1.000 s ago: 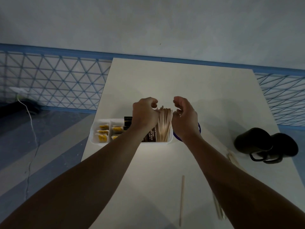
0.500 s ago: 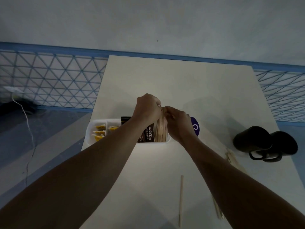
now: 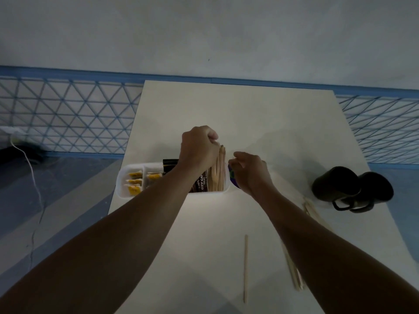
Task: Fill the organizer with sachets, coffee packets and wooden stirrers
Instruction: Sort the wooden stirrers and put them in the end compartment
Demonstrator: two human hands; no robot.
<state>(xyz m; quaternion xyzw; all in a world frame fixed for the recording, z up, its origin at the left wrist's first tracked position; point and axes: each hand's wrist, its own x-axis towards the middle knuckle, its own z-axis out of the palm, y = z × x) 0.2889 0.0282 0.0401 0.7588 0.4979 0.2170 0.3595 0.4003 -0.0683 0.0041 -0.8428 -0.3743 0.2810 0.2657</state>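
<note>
**Ana:** What is in view?

**Ben:** A head camera looks down at a pale tabletop [image 3: 238, 114]. A white organizer [image 3: 121, 189] sits at its left edge. Both of the person's bare forearms reach toward it.

**Ana:** What is in the organizer?

**Ben:** Yellow sachets [image 3: 135, 182] lie in the two left compartments. Dark coffee packets [image 3: 200, 183] stand in the next one. A bundle of wooden stirrers [image 3: 218, 175] stands upright in the right-end compartment.

**Ana:** What are the hands doing?

**Ben:** The left hand [image 3: 199, 146] is over the top of the bundle. Its grip is clamped on the upper ends of the wooden stirrers, with the fingers curled tight. The right hand [image 3: 249, 171] is just beside the organizer's right end, a small gap away from the bundle. Its fingers curl inward and the tips are hidden, so I cannot tell whether that grip holds anything.

**Ana:** What else is near that hand?

**Ben:** A purple object [image 3: 232, 177] is just beside the organizer's right end. The right hand covers most of it.

**Ana:** What else is on the tabletop?

**Ben:** A single stirrer [image 3: 245, 268] lies lengthwise near the front, between the forearms. More loose stirrers [image 3: 293, 273] lie beside the right forearm. Two black mugs [image 3: 351, 189] lie on their sides at the far right, touching each other. To the left, a white cable [image 3: 34, 177] trails across the floor.
</note>
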